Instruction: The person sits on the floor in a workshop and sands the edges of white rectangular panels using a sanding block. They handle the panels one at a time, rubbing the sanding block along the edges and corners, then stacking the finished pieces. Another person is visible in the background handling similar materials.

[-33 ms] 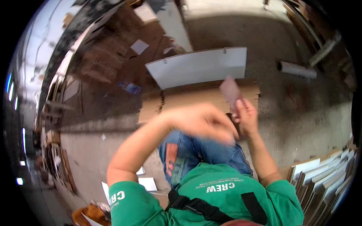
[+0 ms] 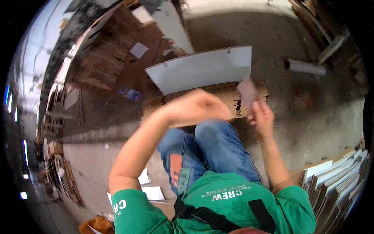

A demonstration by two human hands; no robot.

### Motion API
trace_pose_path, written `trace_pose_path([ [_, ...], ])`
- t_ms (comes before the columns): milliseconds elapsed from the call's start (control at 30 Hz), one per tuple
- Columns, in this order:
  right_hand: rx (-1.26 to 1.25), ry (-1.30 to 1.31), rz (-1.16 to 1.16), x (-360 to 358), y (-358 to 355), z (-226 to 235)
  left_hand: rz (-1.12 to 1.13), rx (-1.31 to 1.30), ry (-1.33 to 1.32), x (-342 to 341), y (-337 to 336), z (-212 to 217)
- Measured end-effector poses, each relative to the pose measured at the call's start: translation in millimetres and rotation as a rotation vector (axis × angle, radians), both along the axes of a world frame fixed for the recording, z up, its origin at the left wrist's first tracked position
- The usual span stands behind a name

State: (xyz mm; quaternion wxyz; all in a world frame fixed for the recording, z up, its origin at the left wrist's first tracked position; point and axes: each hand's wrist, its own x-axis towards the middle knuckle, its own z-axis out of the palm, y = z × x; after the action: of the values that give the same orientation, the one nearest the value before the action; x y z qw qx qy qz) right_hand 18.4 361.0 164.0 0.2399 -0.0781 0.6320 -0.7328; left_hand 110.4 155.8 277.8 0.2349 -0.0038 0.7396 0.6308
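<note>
In the fingers of my right hand [image 2: 263, 120] is a thin, flat, pinkish-brown piece [image 2: 247, 92], held by its near end and slightly blurred. My left hand [image 2: 202, 106] is bent inward above my knees, and motion smears its fingers. Beneath both hands lies a layered stack of brown boards [image 2: 224, 97], with dark marks down its edges. A white panel [image 2: 202, 68] with two small notches along its far edge rests at the far side of the stack. What my left hand touches, if anything, does not show.
Thin white-faced boards [image 2: 331, 179] lean in a row at the right. A grey tube [image 2: 307, 68] lies on the floor farther off. At the left are a plastic bottle [image 2: 134, 94] and a loose white sheet [image 2: 139, 50]. More white pieces [image 2: 153, 193] lie beside my left hip.
My left hand has swung left and away from my right hand, uncovering more of my knees. The right hand has shifted slightly right with the flat piece still in it.
</note>
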Motion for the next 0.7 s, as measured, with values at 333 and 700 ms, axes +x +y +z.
trace_pose_path([
  [333, -0.032, 0.03, -0.344, -105.8, 20.0, -45.5, 0.338, -1.514, 0.33, -175.2, -136.1, -239.3],
  [700, -0.066, 0.103, -0.271, -148.9, -11.9, -55.0, 0.392, -1.558, 0.345, -169.6, -119.1, -246.1],
])
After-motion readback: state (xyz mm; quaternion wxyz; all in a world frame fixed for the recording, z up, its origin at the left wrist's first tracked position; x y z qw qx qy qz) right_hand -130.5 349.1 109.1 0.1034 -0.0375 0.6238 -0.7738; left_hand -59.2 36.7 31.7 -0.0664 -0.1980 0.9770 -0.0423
